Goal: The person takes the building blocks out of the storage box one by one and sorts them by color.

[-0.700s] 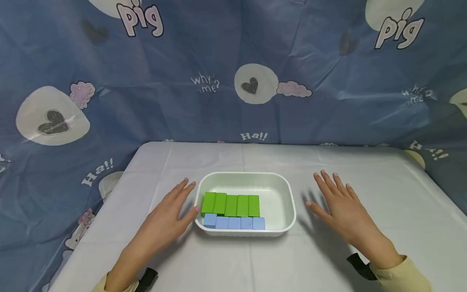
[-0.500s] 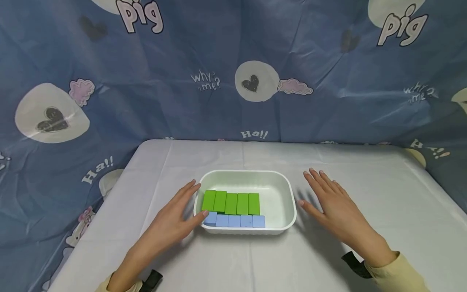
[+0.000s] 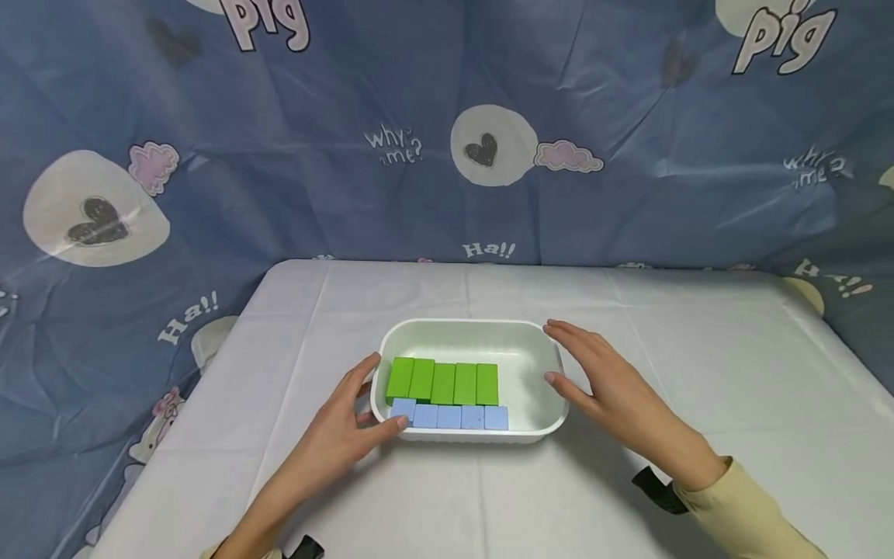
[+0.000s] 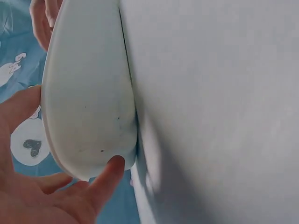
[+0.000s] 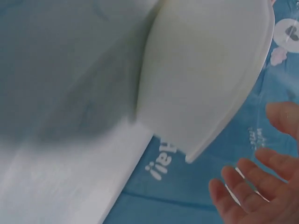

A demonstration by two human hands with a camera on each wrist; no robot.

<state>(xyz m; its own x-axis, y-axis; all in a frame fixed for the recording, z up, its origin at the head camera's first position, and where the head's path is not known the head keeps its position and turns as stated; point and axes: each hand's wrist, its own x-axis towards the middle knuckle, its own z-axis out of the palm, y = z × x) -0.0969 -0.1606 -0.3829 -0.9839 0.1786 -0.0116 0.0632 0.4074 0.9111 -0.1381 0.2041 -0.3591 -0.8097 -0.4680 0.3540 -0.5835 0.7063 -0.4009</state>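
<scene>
My two hands are well apart, one at each end of the tray [image 3: 468,436], which sits on the white surface [image 3: 419,497] in front of me. My left hand [image 3: 342,431] spreads loosely round the tray's left end, thumb over the near left corner of its rim, and my left wrist view shows a fingertip against the outer wall beside a few dark specks [image 4: 102,150]; I cannot tell how firmly I press. My right hand [image 3: 615,392] is spread at the tray's right end, fingers nearly straight; from my head they overlap the far right of its rim, but my right wrist view shows a gap between them and the tray. Inside the tray, five green blocks [image 3: 444,383] lie side by side in a row on the left, the two leftmost set slightly farther from the tray's near side. Along that near side run five blue blocks [image 3: 449,417], the leftmost partly behind my thumb. To the right of both rows the tray's pale floor shows. Behind the tray hangs a blue cloth [image 3: 349,210] with printed hearts and words. My cream right sleeve [image 3: 747,505] and a black strap [image 3: 660,491] lie to the right of the tray, on its near side.
</scene>
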